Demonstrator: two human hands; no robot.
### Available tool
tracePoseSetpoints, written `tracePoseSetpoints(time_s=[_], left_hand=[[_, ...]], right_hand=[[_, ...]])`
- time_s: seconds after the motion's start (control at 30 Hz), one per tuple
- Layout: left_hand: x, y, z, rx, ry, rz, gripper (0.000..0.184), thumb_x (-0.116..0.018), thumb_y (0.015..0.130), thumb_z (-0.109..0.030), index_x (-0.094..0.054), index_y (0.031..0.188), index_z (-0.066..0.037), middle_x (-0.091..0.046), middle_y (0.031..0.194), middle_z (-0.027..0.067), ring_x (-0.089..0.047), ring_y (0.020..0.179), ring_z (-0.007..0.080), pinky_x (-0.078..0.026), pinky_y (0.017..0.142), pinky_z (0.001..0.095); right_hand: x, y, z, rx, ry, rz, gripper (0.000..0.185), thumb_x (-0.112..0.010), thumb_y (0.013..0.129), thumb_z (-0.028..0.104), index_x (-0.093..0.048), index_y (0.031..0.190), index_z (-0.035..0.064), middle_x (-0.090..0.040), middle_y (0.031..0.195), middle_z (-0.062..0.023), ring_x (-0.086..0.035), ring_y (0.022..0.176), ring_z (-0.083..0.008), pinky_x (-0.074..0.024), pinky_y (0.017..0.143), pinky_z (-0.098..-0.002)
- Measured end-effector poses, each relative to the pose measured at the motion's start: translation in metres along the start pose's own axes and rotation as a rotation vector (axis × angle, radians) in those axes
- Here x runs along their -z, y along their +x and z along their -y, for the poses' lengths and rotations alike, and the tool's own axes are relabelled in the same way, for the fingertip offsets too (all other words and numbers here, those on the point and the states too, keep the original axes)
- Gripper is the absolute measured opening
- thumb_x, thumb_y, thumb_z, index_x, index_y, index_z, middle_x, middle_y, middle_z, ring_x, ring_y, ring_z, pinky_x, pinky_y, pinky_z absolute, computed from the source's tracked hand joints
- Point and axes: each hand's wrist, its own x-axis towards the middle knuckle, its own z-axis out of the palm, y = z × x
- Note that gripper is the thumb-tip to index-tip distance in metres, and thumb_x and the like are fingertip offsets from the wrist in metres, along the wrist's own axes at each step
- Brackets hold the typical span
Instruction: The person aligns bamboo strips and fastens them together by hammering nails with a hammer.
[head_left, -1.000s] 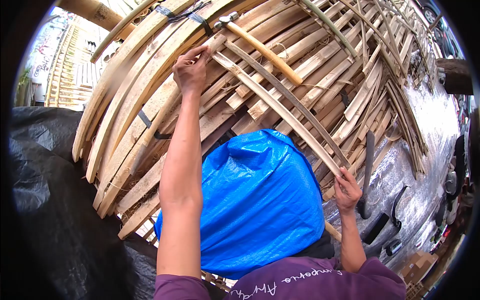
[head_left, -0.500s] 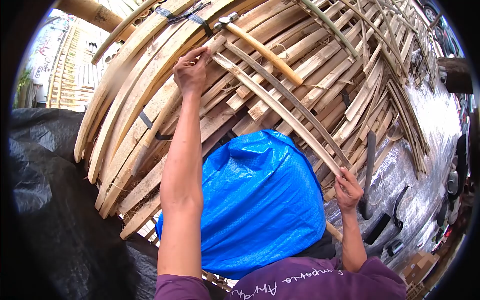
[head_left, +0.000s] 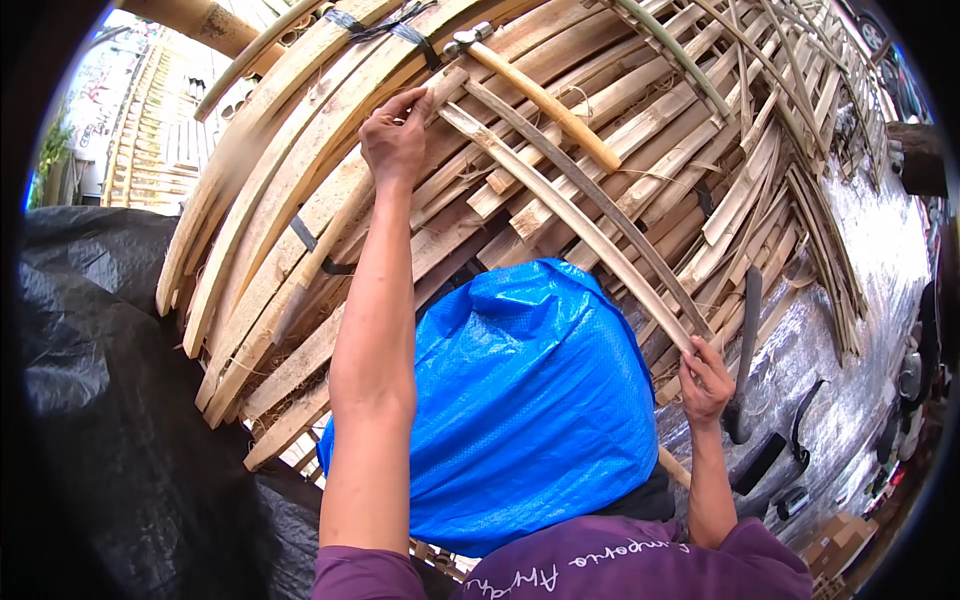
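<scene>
A long, pale bamboo strip [head_left: 575, 220] slants down to the right across a stack of split bamboo. Its lower end is pinched between the thumb and fingers of my right hand [head_left: 707, 385]. Near the strip's upper end, my left hand [head_left: 394, 140] is closed with the fingers curled; what they grip is hidden. A round wooden handle [head_left: 447, 85] pokes out just beyond those fingertips. Alongside the pale strip lies a darker, narrow strip [head_left: 610, 215]. A hammer [head_left: 545, 105] with a yellowish wooden handle rests on the stack above both strips.
Stacked bamboo slats [head_left: 260, 230] curve across the view. Blue tarpaulin [head_left: 530, 420] covers the space between my arms. Black sheeting [head_left: 100, 400] hangs at left. At right, a dark curved tool [head_left: 748, 340] and small items lie by a silvery sheet [head_left: 870, 250].
The whole view has shifted slightly, so the stack appears a little further right. Both hands keep nearly the same places on the strip and stack.
</scene>
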Motion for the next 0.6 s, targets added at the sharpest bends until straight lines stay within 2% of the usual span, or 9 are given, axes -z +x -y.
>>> tracePoseSetpoints(time_s=[0.2, 0.3, 0.6], left_hand=[[0.003, -0.004, -0.014, 0.039, -0.058, 0.033, 0.021, -0.079, 0.089, -0.021, -0.079, 0.101, -0.005, -0.077, 0.085, 0.0031, -0.067, 0.077, 0.0078, -0.052, 0.073, 0.0235], [0.003, -0.003, -0.012, -0.008, 0.000, 0.001, 0.021, -0.079, 0.089, -0.022, -0.079, 0.102, -0.005, -0.077, 0.085, 0.0030, -0.067, 0.077, 0.0077, -0.052, 0.074, 0.0233], [0.001, 0.001, 0.004, -0.036, 0.022, -0.006, 0.021, -0.080, 0.088, -0.026, -0.080, 0.101, -0.010, -0.075, 0.079, 0.0030, -0.064, 0.070, 0.0074, -0.050, 0.068, 0.0247]], right_hand=[[0.001, 0.001, 0.001, -0.008, -0.004, 0.008, 0.019, -0.077, 0.075, -0.009, -0.075, 0.093, -0.0029, -0.072, 0.113, -0.0175, -0.071, 0.105, -0.0309, -0.0556, 0.091, -0.0361], [-0.001, -0.001, 0.000, -0.052, 0.020, 0.013, 0.018, -0.077, 0.076, -0.009, -0.075, 0.093, -0.0030, -0.072, 0.113, -0.0175, -0.071, 0.105, -0.0311, -0.0555, 0.091, -0.0360], [0.000, 0.001, 0.000, -0.003, 0.008, 0.010, 0.018, -0.077, 0.075, -0.009, -0.075, 0.092, -0.0032, -0.072, 0.112, -0.0172, -0.071, 0.105, -0.0308, -0.0553, 0.091, -0.0357]])
